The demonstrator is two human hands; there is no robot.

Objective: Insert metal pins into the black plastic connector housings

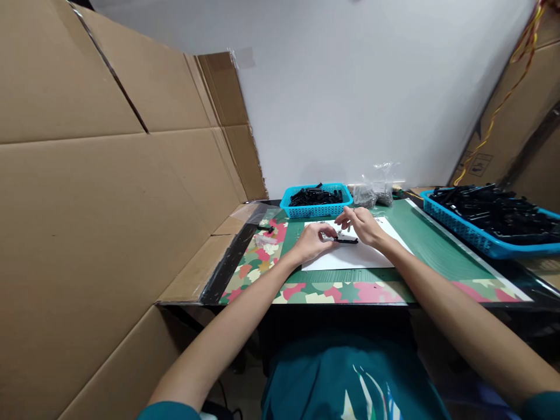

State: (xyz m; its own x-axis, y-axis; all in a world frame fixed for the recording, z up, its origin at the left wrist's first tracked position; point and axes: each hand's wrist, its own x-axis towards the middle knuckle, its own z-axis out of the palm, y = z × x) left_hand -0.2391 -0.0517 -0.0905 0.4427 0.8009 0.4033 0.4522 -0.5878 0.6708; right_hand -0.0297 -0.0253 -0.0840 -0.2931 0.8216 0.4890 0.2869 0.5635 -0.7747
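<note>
My left hand [314, 241] rests on a white sheet [371, 259], its thumb and fingers closed on one end of a short, narrow black plastic piece [347, 241]. That piece lies roughly level, pointing right. Just above it, my right hand [361, 224] is bent over with thumb and fingertips drawn together. Something small and shiny may be between those fingertips, too small to name. Tiny silvery bits are scattered on the sheet behind my hands.
A blue basket [315, 211] of black parts stands behind the sheet. Another blue basket [485, 236], heaped with similar parts, is at the right. Clear bags [375, 193] of small pieces sit at the back. A cardboard wall [109, 221] borders the left; another black part [265, 229] lies on the mat.
</note>
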